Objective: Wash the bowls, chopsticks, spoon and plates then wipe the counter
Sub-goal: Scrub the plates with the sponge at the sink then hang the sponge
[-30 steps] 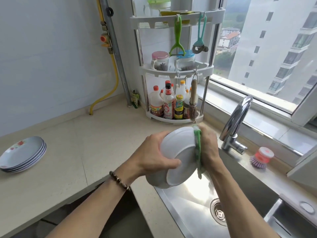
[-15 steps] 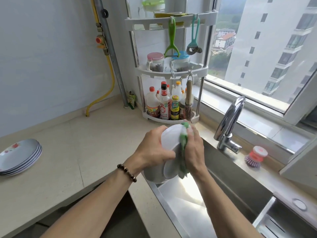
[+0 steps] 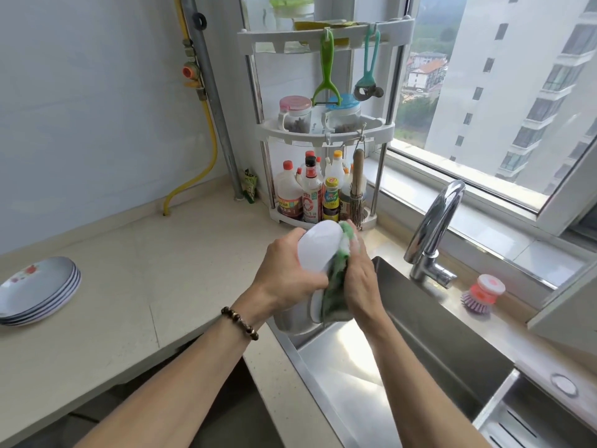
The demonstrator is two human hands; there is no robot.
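Bowl (image 3: pixel 318 250), white, sits mid-frame over the sink's (image 3: pixel 429 321) left edge, my left hand (image 3: pixel 287 278) curled round it while my right hand (image 3: pixel 358 278) clutches the green scouring cloth (image 3: pixel 336 286) against it. Scrubbing step; next, rinsing under the faucet (image 3: pixel 434 227). Since a second ago the bowl has turned edge-on. Plates (image 3: pixel 38 291) wait at left.

From my feed it's a bright corner kitchen: pale wall (image 3: pixel 90 101) on the left, beige counter (image 3: pixel 145 270), white corner rack (image 3: pixel 323 130) of bottles, big window (image 3: pixel 504 92) facing a high-rise (image 3: pixel 533 76), daylight pouring in.
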